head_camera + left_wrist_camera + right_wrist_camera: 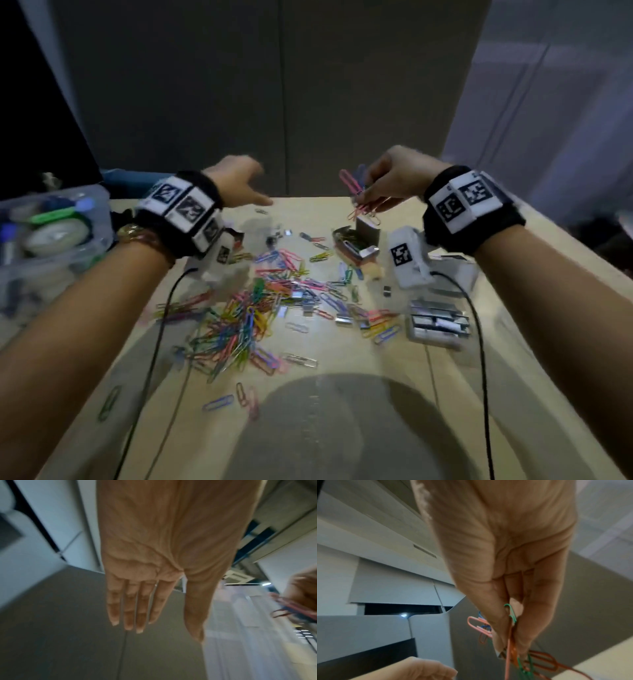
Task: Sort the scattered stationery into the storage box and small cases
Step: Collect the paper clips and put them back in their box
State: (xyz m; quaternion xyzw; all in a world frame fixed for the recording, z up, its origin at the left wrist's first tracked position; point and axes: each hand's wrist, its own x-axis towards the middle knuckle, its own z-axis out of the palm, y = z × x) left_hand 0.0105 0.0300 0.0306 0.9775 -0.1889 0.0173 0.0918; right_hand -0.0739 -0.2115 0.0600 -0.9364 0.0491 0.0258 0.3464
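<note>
- No legible text, brand, number or sign appears in any view.
- Wrist bands [185, 209]: square black-and-white coded marker patterns only, set behind the fingers of each hand; the patterns carry no letters or digits.
- White camera housing [407, 260] below the right wrist: one square black-and-white marker of the same kind; nothing readable.
- Small open box [356, 243] on the counter below the right fingers: printing, if any, is too blurred to read.
- Storage box [51, 236] to the left of the left fingers: contents show no readable label.
</note>
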